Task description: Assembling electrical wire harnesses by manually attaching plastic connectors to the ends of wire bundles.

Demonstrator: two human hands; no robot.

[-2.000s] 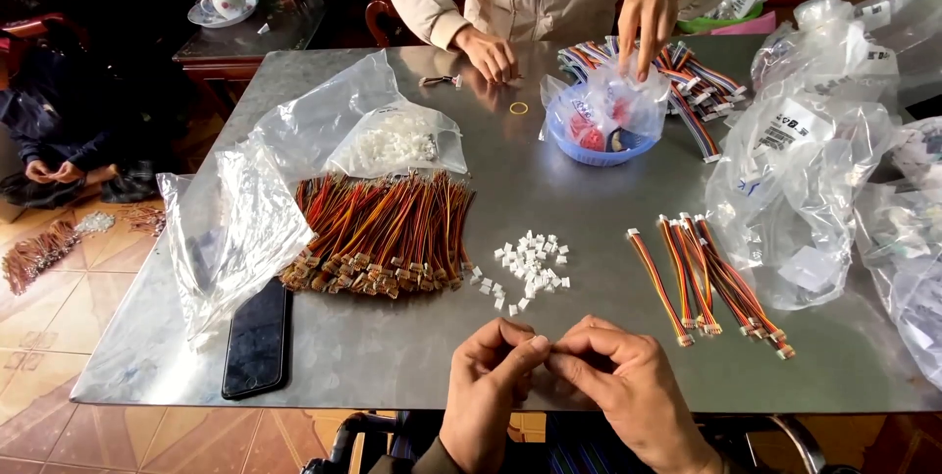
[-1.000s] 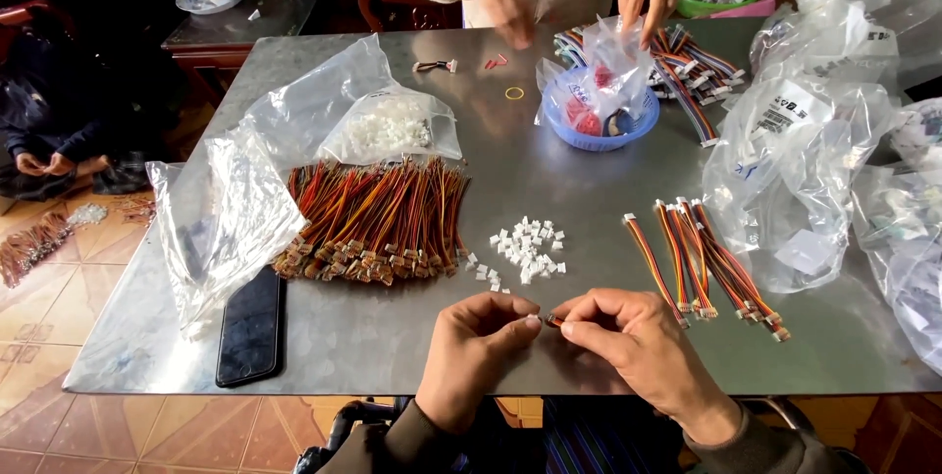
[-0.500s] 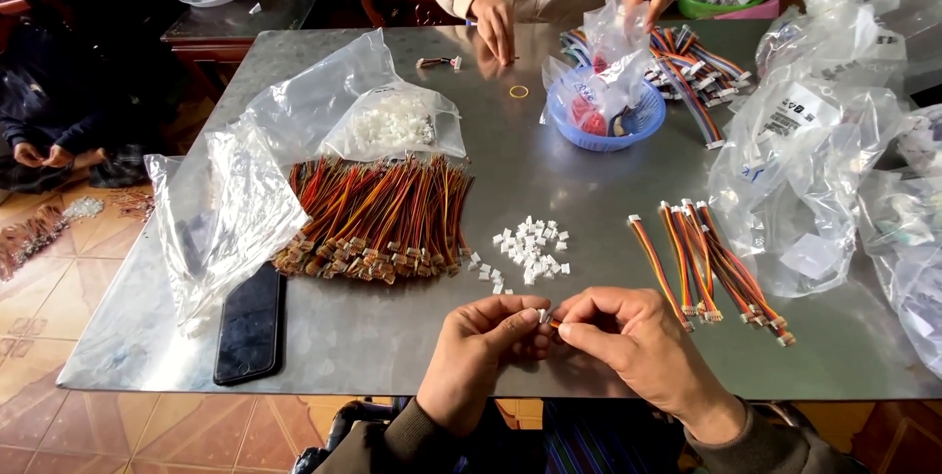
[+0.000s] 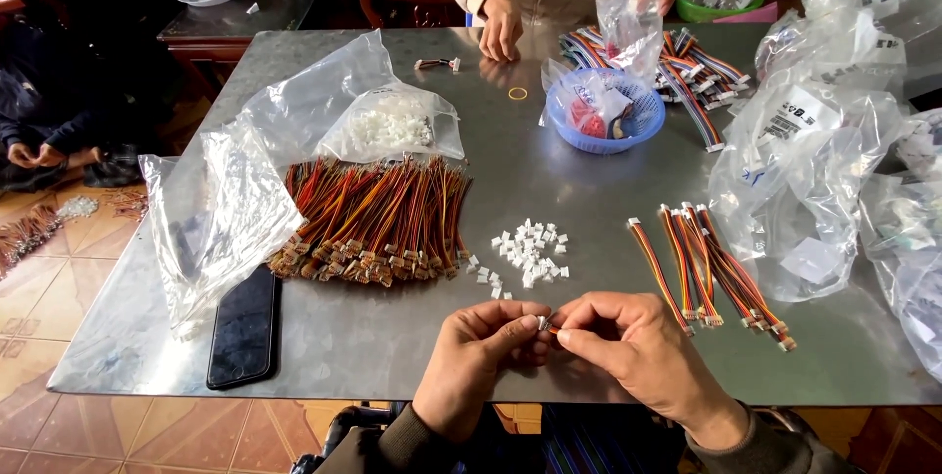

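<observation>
My left hand [image 4: 483,344] pinches a small white plastic connector [image 4: 543,322] at its fingertips. My right hand [image 4: 630,339] meets it from the right, holding the end of a short orange wire piece against that connector. Both hands hover over the near edge of the metal table [image 4: 549,180]. Just beyond them lies a loose heap of white connectors [image 4: 526,254]. A big bundle of red, orange and yellow wires [image 4: 378,222] lies to the left, and a smaller row of finished wire leads [image 4: 711,273] to the right.
A black phone [image 4: 244,327] lies at the near left by a crumpled clear bag [image 4: 221,209]. A bag of white connectors [image 4: 392,126], a blue basket [image 4: 605,113] and several clear bags [image 4: 814,140] crowd the table. Another person's hands [image 4: 502,27] work at the far edge.
My hands have stayed together at the near edge, fingers shifting slightly on the connector. The person opposite lifted a clear bag above the blue basket.
</observation>
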